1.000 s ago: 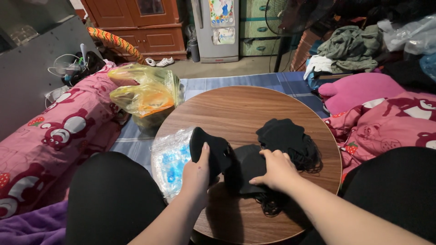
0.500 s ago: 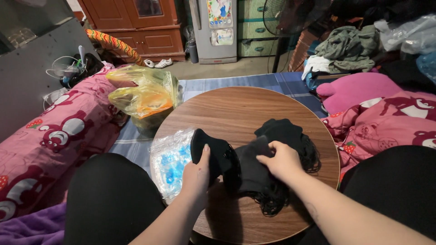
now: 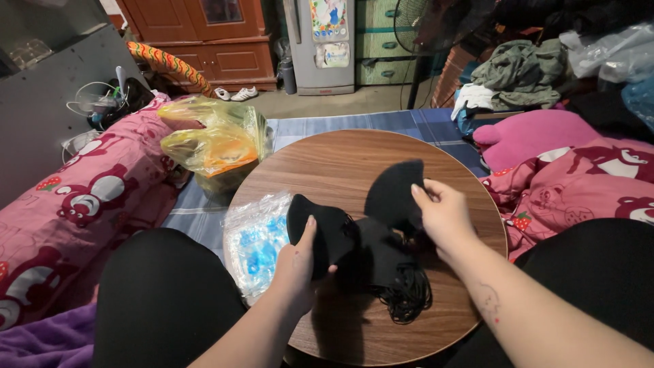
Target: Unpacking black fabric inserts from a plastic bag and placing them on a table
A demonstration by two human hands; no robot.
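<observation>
Right now I have both hands on a small heap of black fabric face masks that lies near the middle of the round wooden desk. My left hand is clenched on one black mask at the heap's left edge, thumb laid over its front, the piece tipped up off the wood. My right hand pinches another black mask by its edge and holds it upright just above the heap's far side, fingers closed on the cloth. Under and between the two hands the remaining masks lie in a dark jumble, and their thin black ear loops spill out in a tangle on the near side of the heap.

As I judge it, the sorting is at an early stage: two pieces are lifted apart, while the bulk of the heap is unseparated and the loops look knotted together. No finished stack shows anywhere on the desk. A clear plastic bag with blue print lies flat just left of the heap, overhanging the desk's edge, and a yellow plastic bag sits beyond the desk's far left rim.
</observation>
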